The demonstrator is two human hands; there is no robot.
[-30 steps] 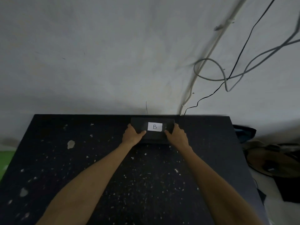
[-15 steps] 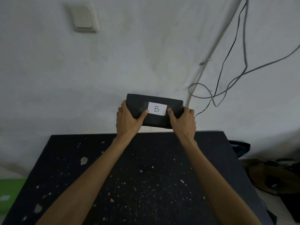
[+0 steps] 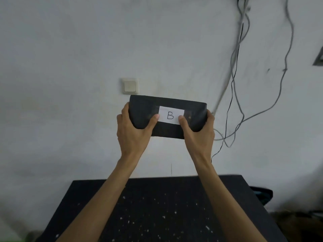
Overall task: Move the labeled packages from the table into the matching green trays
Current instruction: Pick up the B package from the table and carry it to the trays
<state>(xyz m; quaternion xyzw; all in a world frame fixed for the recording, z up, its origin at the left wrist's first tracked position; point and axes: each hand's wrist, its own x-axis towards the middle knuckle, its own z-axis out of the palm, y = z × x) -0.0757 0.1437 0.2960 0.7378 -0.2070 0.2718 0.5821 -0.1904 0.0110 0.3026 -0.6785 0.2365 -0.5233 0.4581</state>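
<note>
A black package (image 3: 167, 103) with a white label marked "B" (image 3: 171, 115) is held up in the air in front of the wall, well above the table. My left hand (image 3: 134, 130) grips its left end, thumb on the front face. My right hand (image 3: 199, 133) grips its right end the same way. The black speckled table (image 3: 157, 206) lies below, with both forearms stretched over it. No green tray is clearly in view; only a faint green sliver (image 3: 26, 239) shows at the bottom left corner.
A white wall with a light switch (image 3: 129, 85) stands behind the package. Grey and black cables (image 3: 236, 84) hang down the wall at the right. A dark bag-like object (image 3: 262, 196) sits beside the table's far right corner.
Both hands have lifted the B package off the table's far edge and raised it high in front of the wall. The view has tilted upward, so less table shows.
</note>
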